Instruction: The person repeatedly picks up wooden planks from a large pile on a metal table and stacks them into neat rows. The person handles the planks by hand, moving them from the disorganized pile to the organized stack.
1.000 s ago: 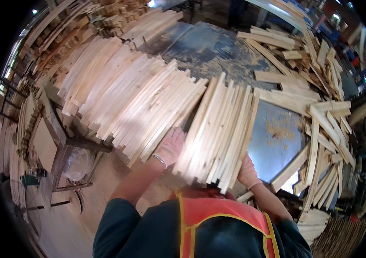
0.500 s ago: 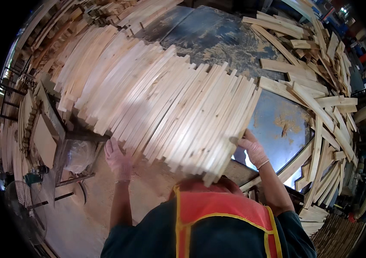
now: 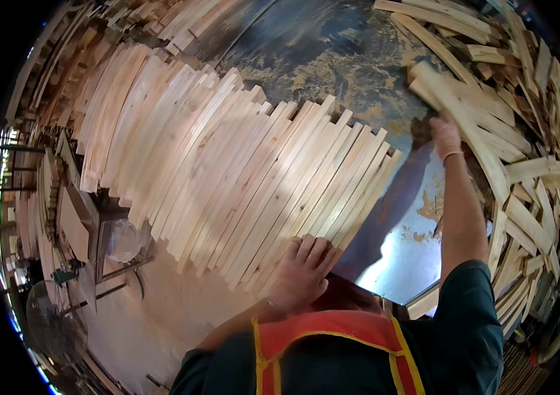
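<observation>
Pale wooden strips [image 3: 227, 178] lie side by side in a wide row on the worktable, their ends uneven. My left hand [image 3: 301, 271], in a thin pale glove, lies across the near ends of the strips at the row's right side, fingers stretched over the wood. Off to the right, my right hand [image 3: 448, 137] reaches out over the table with its fingers closed at the edge of a long wooden board [image 3: 459, 108]. That board is blurred and lies along the side of the offcut pile. My right fingertips are partly hidden.
A jumbled pile of boards and offcuts [image 3: 536, 210] covers the right side. Sawdust streaks the dark metal tabletop [image 3: 332, 46]. More stacked wood [image 3: 69, 72] stands at the far left, above a frame with a clear plastic bag [image 3: 125, 240]. A fan [image 3: 50, 316] stands lower left.
My left hand has moved right, from the row's near left edge onto the strip ends. My right hand has left the row's right edge and reached out to a board at the pile.
</observation>
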Demonstrator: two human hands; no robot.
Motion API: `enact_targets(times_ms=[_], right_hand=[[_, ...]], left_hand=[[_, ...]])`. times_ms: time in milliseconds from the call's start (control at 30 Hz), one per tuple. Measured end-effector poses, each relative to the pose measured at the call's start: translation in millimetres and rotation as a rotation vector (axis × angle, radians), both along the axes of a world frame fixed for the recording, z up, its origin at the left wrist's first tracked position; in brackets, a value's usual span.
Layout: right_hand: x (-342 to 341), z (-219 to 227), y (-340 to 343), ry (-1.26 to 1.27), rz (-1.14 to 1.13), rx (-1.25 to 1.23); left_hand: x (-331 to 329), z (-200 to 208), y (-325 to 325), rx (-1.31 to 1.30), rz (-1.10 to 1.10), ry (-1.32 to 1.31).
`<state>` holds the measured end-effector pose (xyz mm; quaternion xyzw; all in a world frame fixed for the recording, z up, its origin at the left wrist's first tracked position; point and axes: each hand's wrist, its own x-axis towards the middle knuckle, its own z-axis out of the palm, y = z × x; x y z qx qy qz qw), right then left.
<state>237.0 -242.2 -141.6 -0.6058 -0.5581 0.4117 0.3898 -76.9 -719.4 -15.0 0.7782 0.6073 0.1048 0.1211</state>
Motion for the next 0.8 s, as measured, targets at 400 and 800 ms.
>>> enact_targets(times_ms=[400,800], right_hand=[[-8.8,33.2,-144.6,0.131,0.23,-0.057],[-128.5,54.4,-368.5,0.451,0.006,-0.516]], left_hand=[[-248.4,-20.0,-87.4,0.19,1.345,0.305],[-336.4,-115.1,-165.2,0.27,1.636,-2.188]])
